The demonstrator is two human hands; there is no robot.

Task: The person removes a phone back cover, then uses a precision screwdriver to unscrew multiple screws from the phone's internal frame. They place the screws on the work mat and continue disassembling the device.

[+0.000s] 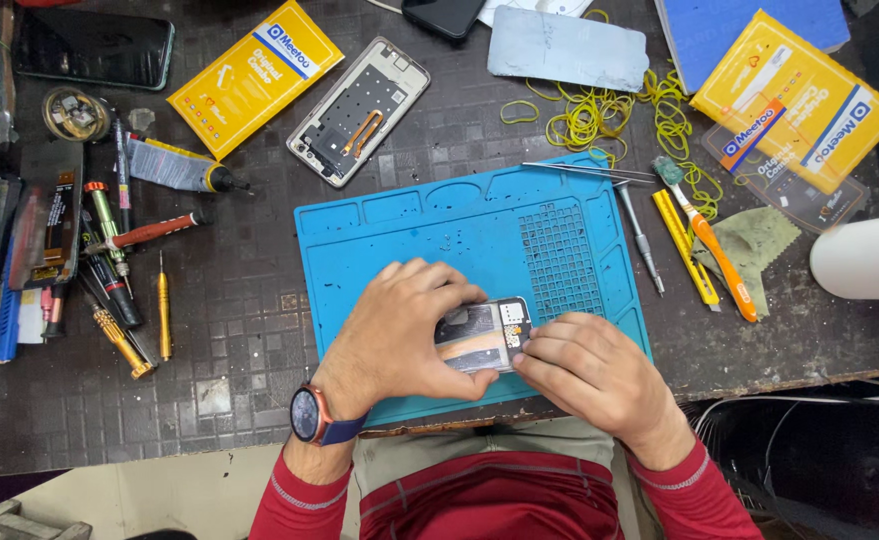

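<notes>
Free room is offered by the blue mat [409,245] above centre; passage is blocked by screwdrivers [124,290] at left and tweezers [584,172], toothbrush [709,245] at right.

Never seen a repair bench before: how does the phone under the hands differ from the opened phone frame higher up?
The phone lies on the blue mat, held by both hands; the frame lies untouched on the dark table. The phone is largely covered; the frame shows whole, tilted. Both have their insides exposed.

Screwdrivers [124,290], yellow rubber bands [599,115], glue tube [174,168], tweezers [584,172]
</notes>
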